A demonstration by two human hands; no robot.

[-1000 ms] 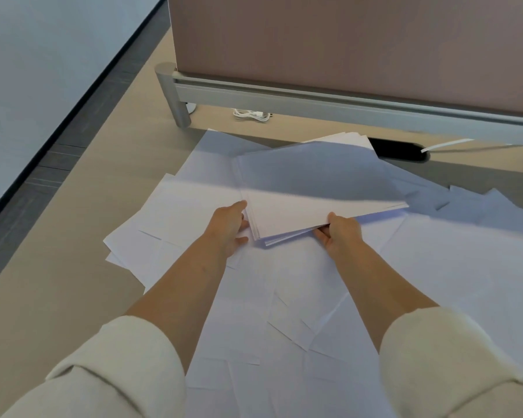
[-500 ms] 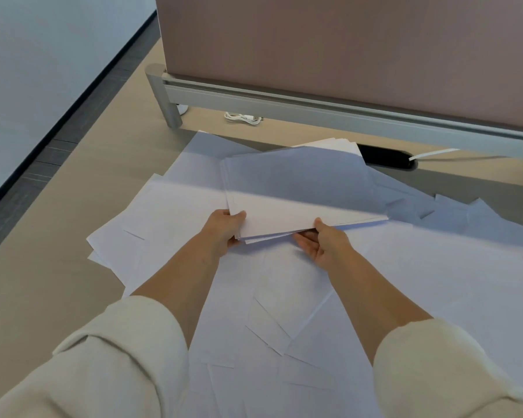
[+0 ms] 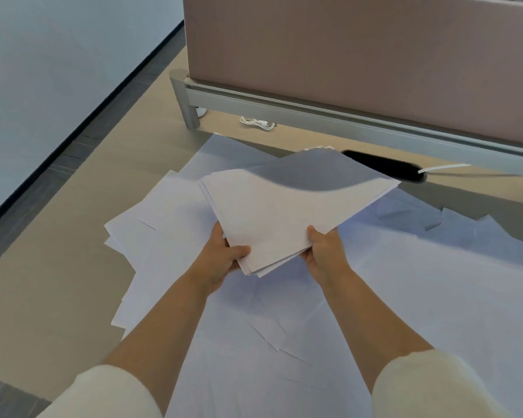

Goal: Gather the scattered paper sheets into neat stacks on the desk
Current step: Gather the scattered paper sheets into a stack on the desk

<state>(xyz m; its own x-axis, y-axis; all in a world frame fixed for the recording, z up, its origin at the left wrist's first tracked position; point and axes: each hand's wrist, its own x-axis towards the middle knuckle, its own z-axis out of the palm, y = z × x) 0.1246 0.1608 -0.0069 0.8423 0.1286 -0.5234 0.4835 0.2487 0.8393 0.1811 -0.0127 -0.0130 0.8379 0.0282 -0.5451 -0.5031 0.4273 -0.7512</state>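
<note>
A thick bundle of white sheets (image 3: 281, 212) is lifted above the desk, turned so one corner points toward me. My left hand (image 3: 221, 257) grips its near left edge, thumb on top. My right hand (image 3: 323, 251) grips the near right edge, thumb on top and fingers underneath. Many loose white sheets (image 3: 420, 297) lie scattered and overlapping across the light wooden desk (image 3: 43, 297), under and around both arms.
A brown partition panel (image 3: 360, 55) on a grey metal rail (image 3: 314, 116) closes the desk's far side. A coiled white cable (image 3: 257, 123) lies under the rail. A dark cable slot (image 3: 384, 168) opens behind the bundle. The desk's left edge borders dark flooring.
The bundle has come up off the desk and turned, its near corner now pointing at me. Both hands moved closer together along its near edges.
</note>
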